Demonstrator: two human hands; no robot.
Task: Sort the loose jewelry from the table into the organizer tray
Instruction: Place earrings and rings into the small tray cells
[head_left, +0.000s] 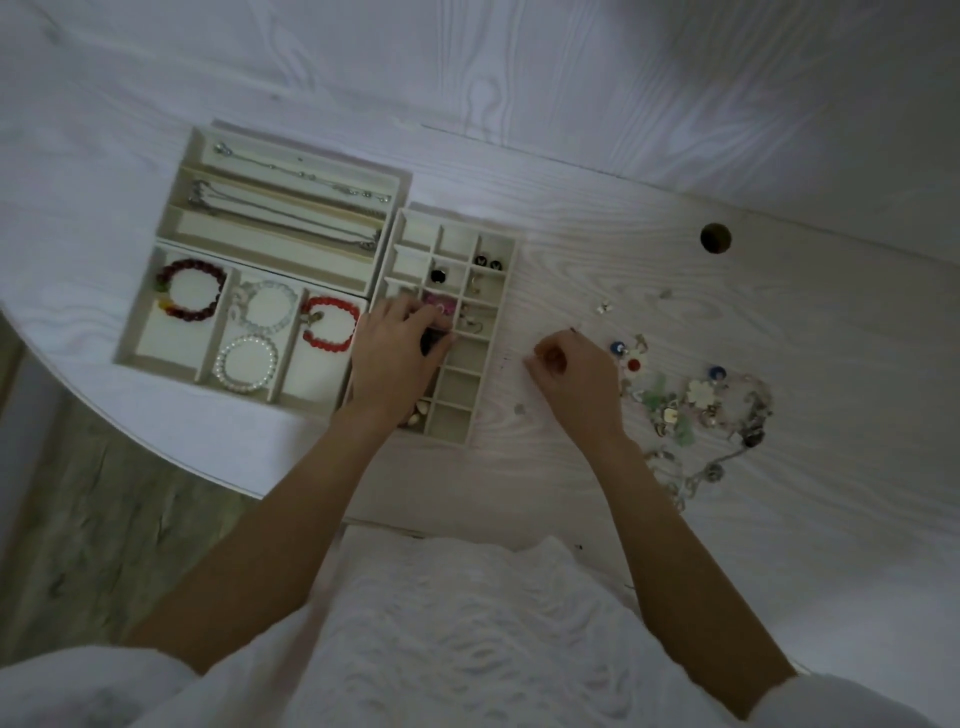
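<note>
The grid organizer tray of small compartments lies mid-table, and some cells hold earrings. My left hand is over its left columns, fingers curled down around a small dark piece, beside a pink piece. My right hand rests on the table just right of the tray, its fingers curled and pinching a small reddish piece. The loose jewelry, flower charms, earrings and tangled chains, lies right of that hand.
A tray with necklaces sits at the back left. In front of it a bracelet tray holds dark red, clear, pearl and red bracelets. A round cable hole opens in the white table. The table edge curves at the left.
</note>
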